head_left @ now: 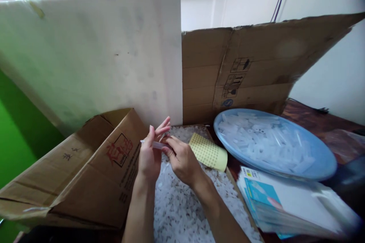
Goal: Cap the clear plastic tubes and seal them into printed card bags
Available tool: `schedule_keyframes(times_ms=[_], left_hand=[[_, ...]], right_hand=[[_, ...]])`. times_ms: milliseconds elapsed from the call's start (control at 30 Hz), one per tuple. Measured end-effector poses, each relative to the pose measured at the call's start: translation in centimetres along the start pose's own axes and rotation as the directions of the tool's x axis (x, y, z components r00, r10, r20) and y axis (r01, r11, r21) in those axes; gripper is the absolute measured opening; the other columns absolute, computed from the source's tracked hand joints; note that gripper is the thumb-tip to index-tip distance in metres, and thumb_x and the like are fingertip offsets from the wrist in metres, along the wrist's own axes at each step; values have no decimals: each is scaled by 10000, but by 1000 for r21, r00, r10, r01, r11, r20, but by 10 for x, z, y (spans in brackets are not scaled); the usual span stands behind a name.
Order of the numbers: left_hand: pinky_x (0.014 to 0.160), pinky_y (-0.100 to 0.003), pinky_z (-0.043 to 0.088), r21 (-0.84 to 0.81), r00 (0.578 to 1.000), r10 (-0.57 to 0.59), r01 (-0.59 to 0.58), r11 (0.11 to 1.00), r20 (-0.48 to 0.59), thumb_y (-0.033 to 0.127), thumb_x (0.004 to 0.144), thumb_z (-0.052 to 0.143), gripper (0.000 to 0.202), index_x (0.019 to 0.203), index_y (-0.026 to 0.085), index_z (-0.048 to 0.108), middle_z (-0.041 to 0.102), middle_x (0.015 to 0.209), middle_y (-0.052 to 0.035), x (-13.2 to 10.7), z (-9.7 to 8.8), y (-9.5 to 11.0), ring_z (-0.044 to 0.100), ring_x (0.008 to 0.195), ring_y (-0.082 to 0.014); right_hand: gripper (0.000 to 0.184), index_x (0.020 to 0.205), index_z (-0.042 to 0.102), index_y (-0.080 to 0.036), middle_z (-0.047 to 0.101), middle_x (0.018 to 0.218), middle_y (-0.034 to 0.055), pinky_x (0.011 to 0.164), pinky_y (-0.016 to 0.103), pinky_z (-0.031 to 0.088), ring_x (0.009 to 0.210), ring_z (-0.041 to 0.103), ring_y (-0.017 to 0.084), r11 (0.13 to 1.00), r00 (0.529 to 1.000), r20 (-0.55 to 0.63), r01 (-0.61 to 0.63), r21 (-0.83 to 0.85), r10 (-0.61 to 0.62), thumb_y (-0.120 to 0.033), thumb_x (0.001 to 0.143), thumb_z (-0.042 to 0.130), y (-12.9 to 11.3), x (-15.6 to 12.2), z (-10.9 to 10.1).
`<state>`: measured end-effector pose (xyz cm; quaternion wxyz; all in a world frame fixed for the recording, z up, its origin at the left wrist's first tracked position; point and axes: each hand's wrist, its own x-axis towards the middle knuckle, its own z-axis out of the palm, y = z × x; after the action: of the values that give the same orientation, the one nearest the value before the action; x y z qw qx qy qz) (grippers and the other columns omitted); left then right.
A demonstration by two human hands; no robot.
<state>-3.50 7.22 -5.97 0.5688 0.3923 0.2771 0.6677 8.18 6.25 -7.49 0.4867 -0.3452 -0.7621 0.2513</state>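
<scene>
A slim translucent plastic tube (157, 144) lies crosswise between my two hands. My left hand (149, 161) holds its left end under the thumb, with the other fingers stretched out upward. My right hand (182, 159) has its thumb and fingertips closed on the tube's right end; the fingertips partly hide that end. Under both hands is a mass of small whitish plastic pieces (182, 205) in a shallow cardboard tray. A pale yellow sheet with rows of small round dots (209, 153) lies curled on these pieces, just right of my right hand.
At right, a blue basin (327, 163) holds many translucent tubes. Before it lies a stack of printed white and blue packaging (296, 201). An open cardboard box (94, 174) stands at left. A white board (114, 57) and a cardboard sheet (205, 72) rise behind.
</scene>
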Motion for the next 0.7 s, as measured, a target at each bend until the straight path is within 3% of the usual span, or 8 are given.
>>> schedule_keyframes(times_ms=[233, 400, 533, 633, 700], left_hand=[[1261, -470, 319, 35, 989, 107, -111, 993, 104, 465, 1065, 475, 507, 822, 202, 833, 676, 1446, -100, -7, 1, 4, 518, 1458, -291], [1220, -493, 375, 15, 986, 134, -136, 991, 95, 436, 1060, 488, 510, 725, 212, 801, 734, 1351, -97, -9, 6, 6, 569, 1410, -309], [1209, -514, 394, 47, 991, 113, -117, 992, 67, 421, 1029, 535, 479, 669, 216, 774, 753, 1306, -98, -10, 7, 9, 598, 1373, -321], [1229, -603, 340, 115, 995, 73, -81, 990, 71, 436, 989, 575, 458, 649, 206, 777, 766, 1257, -125, -12, 8, 12, 614, 1333, -372], [1244, -648, 289, 145, 994, 72, -83, 986, 80, 436, 992, 563, 465, 644, 220, 783, 775, 1235, -98, -15, 12, 15, 601, 1339, -386]], right_hand=[[209, 984, 730, -208, 754, 930, 30, 764, 296, 472, 832, 671, 184, 986, 999, 3, -47, 159, 47, -248, 1053, 538, -6, 2, -4], [270, 1087, 766, -222, 788, 1063, 59, 877, 321, 496, 979, 707, 213, 973, 999, -5, -49, 227, 52, -308, 1073, 510, -8, 1, -7], [330, 958, 750, -211, 765, 898, 37, 757, 281, 485, 835, 684, 182, 978, 993, 13, -114, 176, 114, -372, 1076, 486, -9, 2, -10], [355, 835, 710, -213, 725, 824, 16, 725, 262, 468, 800, 664, 165, 969, 988, 17, -154, 194, 154, -372, 1064, 491, -11, 1, -13], [358, 743, 663, -218, 681, 760, -5, 726, 259, 460, 763, 646, 154, 964, 986, 30, -165, 209, 163, -337, 1045, 512, -12, 1, -14]])
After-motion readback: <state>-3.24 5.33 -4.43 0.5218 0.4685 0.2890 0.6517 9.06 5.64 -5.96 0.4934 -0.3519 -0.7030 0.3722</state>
